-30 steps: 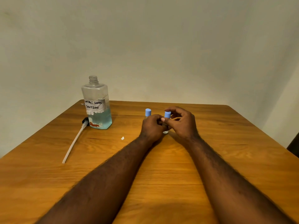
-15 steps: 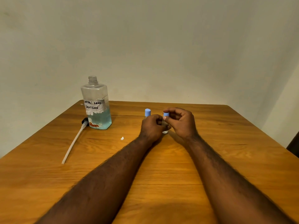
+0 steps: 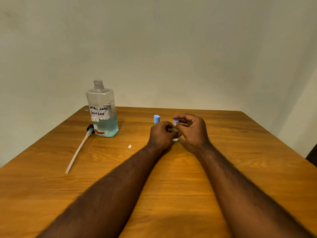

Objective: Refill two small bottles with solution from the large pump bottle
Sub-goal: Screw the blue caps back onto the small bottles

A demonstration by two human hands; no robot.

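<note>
A small clear bottle [image 3: 175, 139] stands on the wooden table [image 3: 171, 186], mostly hidden by my hands. My left hand [image 3: 160, 134] grips its body. My right hand [image 3: 192, 129] pinches its blue cap [image 3: 176, 121] between thumb and fingers. A second small bottle with a blue cap [image 3: 156, 119] stands just behind my left hand, untouched. The large clear bottle [image 3: 103, 110], labelled contact lens solution, stands open-necked at the back left, about a third full of blue liquid. Its pump with the long tube [image 3: 78, 150] lies on the table beside it.
A tiny white scrap [image 3: 129, 146] lies on the table left of my left wrist. A plain wall rises behind the table's far edge. A dark object [image 3: 312, 155] shows at the right edge of view.
My right hand's fingers have shifted around the blue cap, which now shows less. The left hand keeps its hold on the bottle. Nothing else moved.
</note>
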